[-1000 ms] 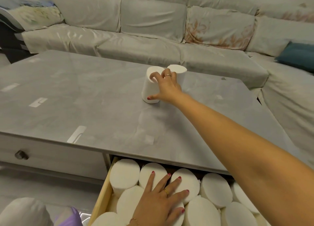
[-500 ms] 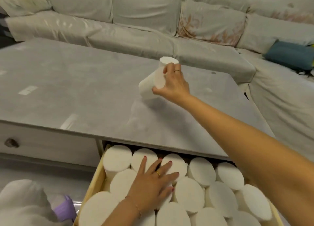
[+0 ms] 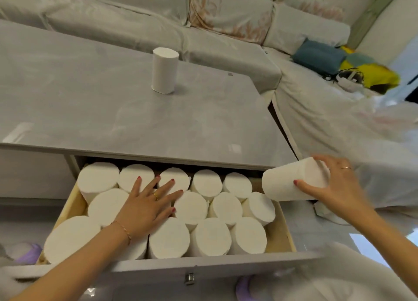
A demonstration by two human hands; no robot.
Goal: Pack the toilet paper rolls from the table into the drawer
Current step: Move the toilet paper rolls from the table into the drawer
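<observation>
The wooden pull-out drawer (image 3: pixel 283 230) with its pale grey front stands open below the grey marbled surface (image 3: pixel 90 101), and it is nearly full: white toilet paper rolls (image 3: pixel 192 206) stand on end, packed shoulder to shoulder in three rough rows. The left hand (image 3: pixel 147 206) lies flat on top of them at about 9 o'clock of the drawer's middle, fingers (image 3: pixel 168 186) spread and released, gripping nothing, pressing down on the tops as if to hold the pack in place. Over at 3 o'clock the right hand (image 3: pixel 337 187) carries one white cylindrical roll (image 3: pixel 294 180), tilted almost on its side, fingers wrapped around the far end and thumb underneath; the roll hangs at the drawer's right rear corner, above the rim and not yet inside. The only bare space I can see is a narrow strip along the right wall, so fitting this one in looks tight, perhaps needing the others nudged left. Up at 12 o'clock a last white upright roll (image 3: pixel 164 72) stands alone on the surface, well apart from everything. So by my reckoning: most of the job is done, one roll is in transit, one is left to fetch. The pale covered sofa (image 3: pixel 203 29) beyond holds no rolls that I can make out.
</observation>
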